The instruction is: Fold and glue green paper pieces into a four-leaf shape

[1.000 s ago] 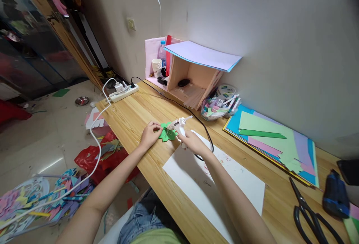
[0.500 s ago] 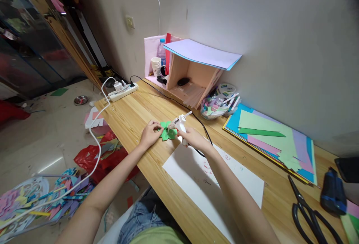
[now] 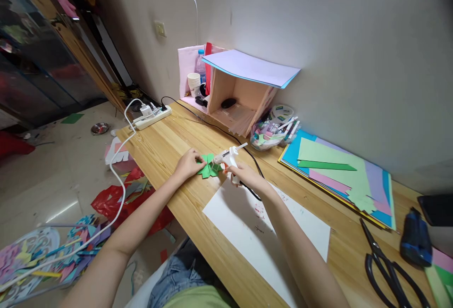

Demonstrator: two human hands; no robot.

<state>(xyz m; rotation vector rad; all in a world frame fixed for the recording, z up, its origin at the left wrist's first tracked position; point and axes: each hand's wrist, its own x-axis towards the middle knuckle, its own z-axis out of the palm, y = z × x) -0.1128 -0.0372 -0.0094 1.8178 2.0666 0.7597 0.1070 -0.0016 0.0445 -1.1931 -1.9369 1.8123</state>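
Observation:
A green folded paper shape (image 3: 208,168) lies on the wooden table (image 3: 170,145). My left hand (image 3: 187,163) pinches its left edge and holds it down. My right hand (image 3: 244,175) is closed round a white glue gun (image 3: 230,158), whose nozzle points left onto the top of the green paper. The gun's black cord (image 3: 212,126) runs back across the table to a white power strip (image 3: 153,116).
A white sheet (image 3: 269,232) lies under my right forearm. Coloured paper sheets (image 3: 339,176) are stacked at the right, with black scissors (image 3: 385,265) and a blue tool (image 3: 414,239) near the right edge. A wooden box (image 3: 240,100) and a bowl of markers (image 3: 272,133) stand by the wall.
Both hands stay on the green paper and glue gun; the gun's nozzle has shifted slightly over the paper. The view has drifted a little to the right.

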